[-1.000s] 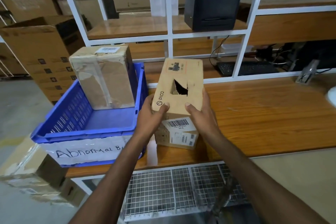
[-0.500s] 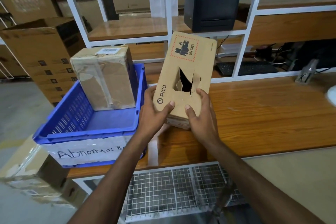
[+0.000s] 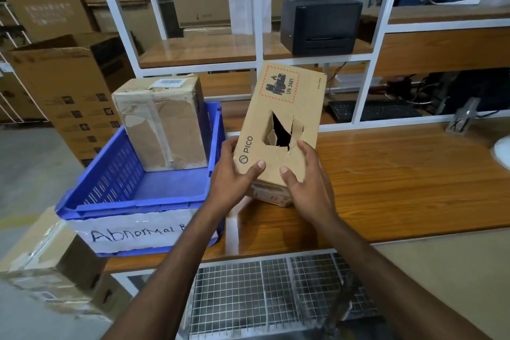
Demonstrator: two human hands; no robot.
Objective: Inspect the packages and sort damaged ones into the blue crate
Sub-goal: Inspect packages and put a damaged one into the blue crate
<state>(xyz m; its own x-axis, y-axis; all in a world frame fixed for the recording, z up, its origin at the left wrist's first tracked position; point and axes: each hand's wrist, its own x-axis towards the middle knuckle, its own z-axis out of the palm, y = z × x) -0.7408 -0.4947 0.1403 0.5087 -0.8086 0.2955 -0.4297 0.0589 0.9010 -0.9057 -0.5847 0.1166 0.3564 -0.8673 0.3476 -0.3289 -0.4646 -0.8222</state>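
A brown PICO carton (image 3: 292,107) with a ragged torn hole in its face stands tilted above the wooden bench. My left hand (image 3: 230,174) grips its lower left edge, thumb on the face. My right hand (image 3: 307,179) grips the lower right edge, thumb below the hole. Left of them sits the blue crate (image 3: 110,174), labelled "Abnormal". A taped, scuffed package (image 3: 162,124) stands upright inside the crate at its back.
The wooden bench (image 3: 400,174) stretches to the right. A white shelf frame holds a black printer (image 3: 320,25) and a keyboard (image 3: 372,112) behind. Cardboard boxes (image 3: 63,83) stand at the left, another taped box (image 3: 47,262) lies low beside the crate. A wire-mesh shelf (image 3: 262,298) sits below.
The torn carton has been tipped up from lying nearly flat to standing tilted, its top face with the hazard label now turned toward me. Both hands stayed on its lower end.
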